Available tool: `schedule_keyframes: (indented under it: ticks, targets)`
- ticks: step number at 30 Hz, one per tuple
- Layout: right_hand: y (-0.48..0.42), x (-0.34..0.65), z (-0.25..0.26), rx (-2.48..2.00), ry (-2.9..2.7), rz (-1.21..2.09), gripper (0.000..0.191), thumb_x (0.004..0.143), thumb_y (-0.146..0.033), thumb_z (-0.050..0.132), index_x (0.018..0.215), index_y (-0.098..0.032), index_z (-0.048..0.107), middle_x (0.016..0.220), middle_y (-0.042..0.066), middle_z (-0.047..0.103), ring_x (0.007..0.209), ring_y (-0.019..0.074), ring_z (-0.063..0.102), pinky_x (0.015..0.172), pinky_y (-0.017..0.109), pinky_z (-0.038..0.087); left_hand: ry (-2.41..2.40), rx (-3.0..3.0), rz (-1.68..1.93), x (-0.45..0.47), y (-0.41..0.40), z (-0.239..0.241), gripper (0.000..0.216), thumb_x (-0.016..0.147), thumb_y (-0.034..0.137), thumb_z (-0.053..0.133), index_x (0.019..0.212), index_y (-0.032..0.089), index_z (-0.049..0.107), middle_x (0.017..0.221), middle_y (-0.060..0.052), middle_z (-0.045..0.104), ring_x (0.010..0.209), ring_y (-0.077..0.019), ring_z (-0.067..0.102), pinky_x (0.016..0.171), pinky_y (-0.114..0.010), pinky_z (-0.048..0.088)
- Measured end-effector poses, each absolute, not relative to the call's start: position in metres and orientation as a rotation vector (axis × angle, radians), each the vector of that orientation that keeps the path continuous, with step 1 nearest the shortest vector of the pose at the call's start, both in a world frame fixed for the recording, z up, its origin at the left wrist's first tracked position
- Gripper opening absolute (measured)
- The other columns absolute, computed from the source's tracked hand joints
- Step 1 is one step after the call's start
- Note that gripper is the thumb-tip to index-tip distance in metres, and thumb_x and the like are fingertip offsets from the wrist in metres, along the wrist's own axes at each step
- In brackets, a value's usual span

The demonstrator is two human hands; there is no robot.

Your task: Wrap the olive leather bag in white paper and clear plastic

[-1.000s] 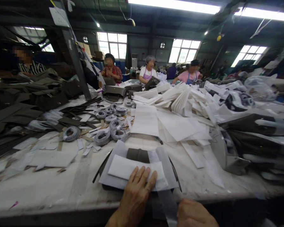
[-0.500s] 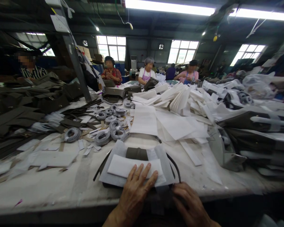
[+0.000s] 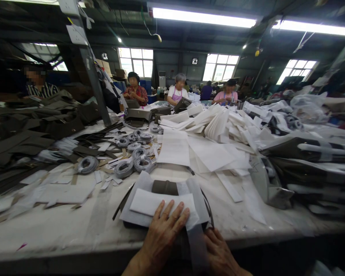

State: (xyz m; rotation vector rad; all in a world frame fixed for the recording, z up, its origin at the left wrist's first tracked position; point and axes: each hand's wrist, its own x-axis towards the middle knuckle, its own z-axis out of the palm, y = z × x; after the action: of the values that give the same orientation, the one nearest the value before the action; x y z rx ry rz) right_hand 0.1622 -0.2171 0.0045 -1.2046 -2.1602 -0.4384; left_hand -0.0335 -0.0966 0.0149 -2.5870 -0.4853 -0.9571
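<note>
A dark olive bag (image 3: 164, 187) lies in front of me at the table's front edge, partly covered by a thin white wrapping sheet (image 3: 123, 214). On top of that sheet is a folded white foam pad (image 3: 149, 203). My left hand (image 3: 165, 230) rests flat on the pad's right part, fingers spread. Beside the bag's lower right corner, my right hand (image 3: 220, 249) has its fingers bent round the lower end of a dark strap (image 3: 208, 203); the fingertips are partly hidden. A translucent strip (image 3: 197, 243) hangs over the table edge between my hands.
Coiled grey-wrapped straps (image 3: 124, 168) and paper scraps lie to the left. White foam sheets (image 3: 174, 147) are heaped beyond the bag. Dark bags are piled at left (image 3: 20, 143) and right (image 3: 310, 165). A metal post (image 3: 94, 84) rises at left. Several people sit across the table.
My right hand has moved left and slightly down, bringing the strap closer against the bag. The translucent strip now shows more clearly below the pad. My left hand stays on the pad.
</note>
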Motion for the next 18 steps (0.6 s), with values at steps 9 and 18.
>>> schedule_keyframes:
  ticks: [9, 18]
  targets:
    - [-0.198, 0.156, -0.002, -1.194, -2.016, -0.208, 0.018, 0.096, -0.037, 0.055, 0.101, -0.025, 0.067, 0.091, 0.005, 0.069, 0.081, 0.0219, 0.065, 0.072, 0.039, 0.054, -0.497, -2.597, -0.919, -0.035, -0.095, 0.014, 0.048, 0.101, 0.021, 0.031, 0.146, 0.026, 0.044, 0.144, -0.005, 0.054, 0.134, -0.0244, 0.045, 0.117, -0.048, 0.029]
    - [-0.238, 0.165, 0.041, -0.997, -2.011, 0.289, 0.027, 0.104, -0.043, 0.041, 0.095, -0.025, 0.060, 0.080, 0.001, 0.074, 0.072, 0.0153, 0.071, 0.070, 0.024, 0.053, -0.477, -2.585, -0.890, -0.037, -0.096, 0.026, 0.049, 0.100, 0.014, 0.027, 0.144, 0.020, 0.047, 0.143, -0.003, 0.056, 0.131, -0.0234, 0.048, 0.117, -0.045, 0.026]
